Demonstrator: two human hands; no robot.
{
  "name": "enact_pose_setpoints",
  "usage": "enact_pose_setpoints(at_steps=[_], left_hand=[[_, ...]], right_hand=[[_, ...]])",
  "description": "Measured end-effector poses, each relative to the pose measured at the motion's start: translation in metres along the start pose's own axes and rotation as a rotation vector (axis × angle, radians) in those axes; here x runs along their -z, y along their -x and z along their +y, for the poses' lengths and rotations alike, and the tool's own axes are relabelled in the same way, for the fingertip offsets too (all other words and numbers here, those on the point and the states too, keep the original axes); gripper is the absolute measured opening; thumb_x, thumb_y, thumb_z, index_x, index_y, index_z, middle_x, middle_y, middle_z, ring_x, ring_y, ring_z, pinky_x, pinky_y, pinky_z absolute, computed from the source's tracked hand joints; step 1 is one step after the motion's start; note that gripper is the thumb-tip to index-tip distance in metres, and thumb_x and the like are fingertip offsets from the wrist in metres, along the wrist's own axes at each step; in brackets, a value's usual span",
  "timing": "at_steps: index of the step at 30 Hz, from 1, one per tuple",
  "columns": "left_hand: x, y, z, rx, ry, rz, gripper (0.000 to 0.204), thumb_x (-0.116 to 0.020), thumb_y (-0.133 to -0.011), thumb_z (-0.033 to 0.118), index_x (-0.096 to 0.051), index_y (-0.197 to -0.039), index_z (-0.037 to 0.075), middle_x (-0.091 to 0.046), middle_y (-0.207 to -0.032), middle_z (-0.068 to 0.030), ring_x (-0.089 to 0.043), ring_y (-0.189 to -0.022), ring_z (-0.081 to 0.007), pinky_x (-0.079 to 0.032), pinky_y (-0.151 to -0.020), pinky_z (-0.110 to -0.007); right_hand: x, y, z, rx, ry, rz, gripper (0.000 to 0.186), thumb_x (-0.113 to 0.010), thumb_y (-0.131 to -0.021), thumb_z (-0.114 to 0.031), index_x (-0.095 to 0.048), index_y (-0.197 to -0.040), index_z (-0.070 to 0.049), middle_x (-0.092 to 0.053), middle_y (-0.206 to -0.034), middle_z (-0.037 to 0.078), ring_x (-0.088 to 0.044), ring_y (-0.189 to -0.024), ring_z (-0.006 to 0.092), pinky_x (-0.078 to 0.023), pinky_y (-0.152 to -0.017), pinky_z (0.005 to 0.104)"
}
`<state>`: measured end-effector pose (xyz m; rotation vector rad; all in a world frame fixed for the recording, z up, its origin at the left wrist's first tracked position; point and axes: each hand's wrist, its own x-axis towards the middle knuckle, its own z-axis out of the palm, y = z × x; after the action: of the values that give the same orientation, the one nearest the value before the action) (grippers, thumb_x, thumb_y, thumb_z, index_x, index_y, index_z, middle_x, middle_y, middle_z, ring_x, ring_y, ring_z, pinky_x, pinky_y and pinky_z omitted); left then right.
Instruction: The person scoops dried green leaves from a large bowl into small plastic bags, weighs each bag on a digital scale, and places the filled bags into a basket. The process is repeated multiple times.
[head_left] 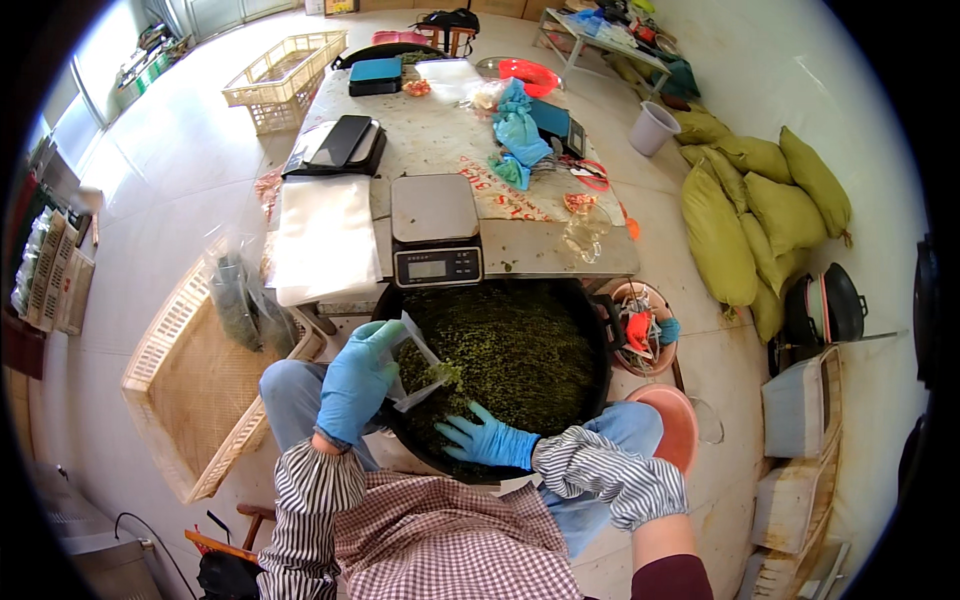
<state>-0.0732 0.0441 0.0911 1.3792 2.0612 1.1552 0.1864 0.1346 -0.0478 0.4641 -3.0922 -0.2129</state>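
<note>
A wide black tub [604,345] between my knees is filled with small green dried plant matter [510,350]. My left hand [357,380], in a blue glove, is closed on a clear plastic bag [418,352] held over the tub's left side, its mouth toward the heap. A little green matter shows at the bag's opening. My right hand [490,438], also gloved in blue, rests on the near part of the heap with its fingers spread. Whether any bits lie under its palm is hidden. Beyond the tub, a digital scale [436,212] stands at the table's near edge.
Flat clear bags [328,240] lie left of the scale on the table [545,245]. A cream plastic crate [205,400] with filled bags sits on the floor at left. Rightward are a pink basin [668,425], a bin of scraps [645,330] and stuffed green sacks [720,235].
</note>
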Motion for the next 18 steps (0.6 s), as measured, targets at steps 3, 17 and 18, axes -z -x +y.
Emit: enact_pose_setpoints(at_steps=[3,17,18], left_hand=[[-0.002,0.005,0.002,0.018,0.047,0.000,0.059,-0.058,-0.082,-0.011,-0.062,-0.137,0.008,-0.063,-0.126,-0.0098,-0.065,-0.092,-0.0221,-0.055,-0.088,-0.029],[0.008,0.019,-0.011,0.129,0.206,0.046,0.064,-0.052,-0.079,-0.016,-0.060,-0.138,0.005,-0.061,-0.134,-0.0129,-0.063,-0.120,-0.0276,-0.050,-0.100,-0.029],[0.006,0.018,-0.013,0.122,0.230,0.049,0.064,-0.052,-0.079,-0.016,-0.060,-0.138,0.005,-0.061,-0.134,-0.0128,-0.063,-0.120,-0.0276,-0.050,-0.101,-0.029]], right_hand=[[-0.013,-0.008,-0.010,-0.221,-0.046,0.123,0.023,-0.061,-0.091,-0.030,-0.068,-0.113,-0.027,-0.056,-0.140,0.012,-0.053,-0.125,0.0314,-0.040,-0.106,0.0638],[0.036,0.004,0.112,-0.770,-0.448,0.152,0.057,-0.081,-0.077,-0.035,-0.063,-0.131,-0.029,-0.058,-0.144,0.004,-0.046,-0.140,0.0335,-0.033,-0.112,0.0579],[0.028,0.018,0.126,-0.749,-0.584,0.218,0.060,-0.082,-0.080,-0.031,-0.061,-0.136,-0.029,-0.055,-0.148,0.006,-0.042,-0.143,0.0353,-0.035,-0.115,0.0559]])
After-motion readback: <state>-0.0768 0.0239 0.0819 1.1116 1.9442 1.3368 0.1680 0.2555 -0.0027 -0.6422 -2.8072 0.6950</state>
